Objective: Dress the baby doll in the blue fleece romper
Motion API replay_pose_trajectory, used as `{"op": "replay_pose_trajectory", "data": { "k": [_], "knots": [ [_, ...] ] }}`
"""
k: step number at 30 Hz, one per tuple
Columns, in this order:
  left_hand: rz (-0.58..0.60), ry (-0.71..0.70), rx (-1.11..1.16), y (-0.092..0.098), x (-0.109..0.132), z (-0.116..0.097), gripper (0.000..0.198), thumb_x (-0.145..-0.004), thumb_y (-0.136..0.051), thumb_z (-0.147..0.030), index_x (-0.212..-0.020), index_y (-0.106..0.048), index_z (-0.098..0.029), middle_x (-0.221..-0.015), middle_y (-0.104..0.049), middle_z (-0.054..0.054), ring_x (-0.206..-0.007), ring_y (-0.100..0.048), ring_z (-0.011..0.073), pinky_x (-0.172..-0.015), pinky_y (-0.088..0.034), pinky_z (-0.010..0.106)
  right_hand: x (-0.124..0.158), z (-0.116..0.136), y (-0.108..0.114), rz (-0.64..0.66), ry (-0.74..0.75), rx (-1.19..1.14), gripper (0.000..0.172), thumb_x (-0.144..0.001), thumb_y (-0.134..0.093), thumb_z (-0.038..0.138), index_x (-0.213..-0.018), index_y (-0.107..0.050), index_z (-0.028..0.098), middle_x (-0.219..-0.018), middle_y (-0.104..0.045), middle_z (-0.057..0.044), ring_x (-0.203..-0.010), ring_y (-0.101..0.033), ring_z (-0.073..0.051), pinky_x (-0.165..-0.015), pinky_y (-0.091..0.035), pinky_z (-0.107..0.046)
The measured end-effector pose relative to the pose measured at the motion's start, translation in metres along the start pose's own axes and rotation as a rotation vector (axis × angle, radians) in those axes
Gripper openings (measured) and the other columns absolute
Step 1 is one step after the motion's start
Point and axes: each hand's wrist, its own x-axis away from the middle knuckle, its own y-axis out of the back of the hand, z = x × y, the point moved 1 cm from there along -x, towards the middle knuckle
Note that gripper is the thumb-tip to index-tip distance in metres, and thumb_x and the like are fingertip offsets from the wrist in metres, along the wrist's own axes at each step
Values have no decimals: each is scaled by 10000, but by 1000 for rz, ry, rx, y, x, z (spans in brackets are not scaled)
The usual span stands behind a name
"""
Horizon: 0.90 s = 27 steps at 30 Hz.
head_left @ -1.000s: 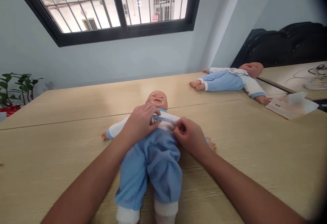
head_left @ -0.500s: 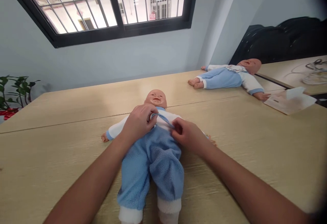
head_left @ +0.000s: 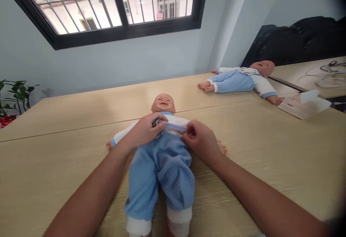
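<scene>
A baby doll [head_left: 163,103] in a white top with blue trim and fleecy blue trousers [head_left: 173,172] lies on its back in front of me, feet toward me. Across its chest runs a narrow blue tape-like strip [head_left: 175,126], pulled straight between my hands. My left hand [head_left: 147,130] is closed on the strip's left end, where a small rolled part shows at the fingers. At the other end, my right hand [head_left: 198,136] pinches the strip near the doll's side. The hands partly cover the doll's top and arms.
A second doll [head_left: 235,80] in similar clothes lies at the back right of the wooden table [head_left: 67,172]. Near its hand is a white paper packet [head_left: 304,103]. Cables [head_left: 333,73] lie on another table, black chairs [head_left: 294,42] behind. A plant [head_left: 18,98] stands at left.
The strip was slack and slanted; it is now straighter and flatter across the chest. My right hand has risen slightly, and my left fingers have shifted on the roll. The view moved a little.
</scene>
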Motion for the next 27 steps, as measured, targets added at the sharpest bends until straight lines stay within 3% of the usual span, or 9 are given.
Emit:
{"op": "replay_pose_trajectory", "data": {
  "k": [5, 8, 11, 14, 18, 23, 27],
  "knots": [
    [34, -83, -102, 2, 1, -2, 211, -916, -582, -351, -1047, -674, -215, -1059, -698, 50, -996, -626, 235, -873, -489, 357, 3, -3, -5, -75, 88, 82, 184, -759, -591, 180, -751, -418, 244, -711, -541, -3, -666, -477, -182, -629, -307, -311],
    [54, 3, 5, 3, 2, -6, 210, -930, -542, -351, -1040, -655, -212, -905, -666, 23, -822, -612, 195, -735, -489, 317, 3, -5, -6, -72, 103, 65, 162, -775, -590, 180, -776, -439, 240, -738, -560, -10, -672, -485, -181, -636, -322, -311],
    [10, 121, 234, 3, 2, -8, 241, -928, -543, -367, -1096, -637, -222, -809, -619, -14, -681, -560, 148, -613, -446, 265, 2, -4, -6, 13, 79, 29, 119, -822, -602, 212, -809, -485, 234, -757, -590, -10, -667, -501, -174, -634, -336, -304],
    [-103, 180, 440, 2, 0, -4, 253, -900, -584, -375, -1096, -625, -221, -877, -634, -5, -721, -585, 136, -631, -456, 244, 0, -3, -5, 184, 64, -59, 87, -882, -604, 271, -851, -534, 231, -763, -612, 1, -659, -519, -163, -623, -346, -292],
    [-132, 224, 548, -2, -3, 3, 252, -867, -591, -343, -1085, -627, -221, -915, -652, 7, -759, -614, 145, -667, -485, 254, -3, -4, -1, 302, 75, -141, 74, -866, -612, 247, -826, -553, 227, -777, -623, 9, -671, -528, -154, -624, -357, -284],
    [-166, 174, 372, 2, -1, 2, 211, -903, -526, -333, -1056, -628, -229, -867, -621, -7, -753, -573, 151, -670, -460, 273, -4, -5, 1, 249, -48, -304, 62, -886, -564, 246, -828, -549, 231, -711, -573, 27, -617, -502, -145, -577, -357, -279],
    [-50, 52, 128, 6, 2, -3, 297, -869, -580, -285, -1159, -627, -238, -880, -640, -21, -694, -548, 147, -640, -444, 275, 0, -2, -1, 22, -80, -259, 110, -833, -567, 216, -764, -484, 239, -683, -516, 26, -607, -475, -150, -582, -366, -291]
  ]
}}
